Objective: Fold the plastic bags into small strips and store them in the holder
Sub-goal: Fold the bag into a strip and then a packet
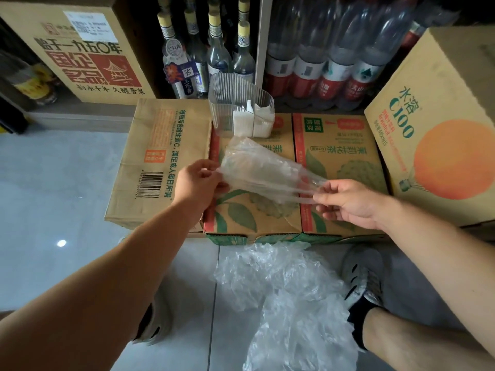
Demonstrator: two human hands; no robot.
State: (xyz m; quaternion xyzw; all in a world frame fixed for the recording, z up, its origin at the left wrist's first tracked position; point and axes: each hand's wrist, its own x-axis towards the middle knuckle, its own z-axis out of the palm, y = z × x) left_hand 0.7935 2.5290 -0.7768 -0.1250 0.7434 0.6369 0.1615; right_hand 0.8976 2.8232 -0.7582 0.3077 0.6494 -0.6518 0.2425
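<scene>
Holding a clear plastic bag (257, 172) up over the box (241, 218), the left grip (199, 180) pinches one end & the right grip (345, 202) pinches the thin, pulled-out end, so the bag is stretched btwn them. It is bunched & wrinkly, not a neat strip yet. What could go wrong: the bag is thin & slippy, so one end may slide out of the fingers & the folds flop open. Pull too hard & it may stretch or rip. If air is stuck inside, it will puff up & not fold flat. The holder (225, 113) stands just behind, at the back of the box, w/ white folded strips (257, 121) in it. It looks light, so a bump may tip it. More bags (289, 295) lie on the floor (53, 183) by the feet & could get stepped on.
</scene>
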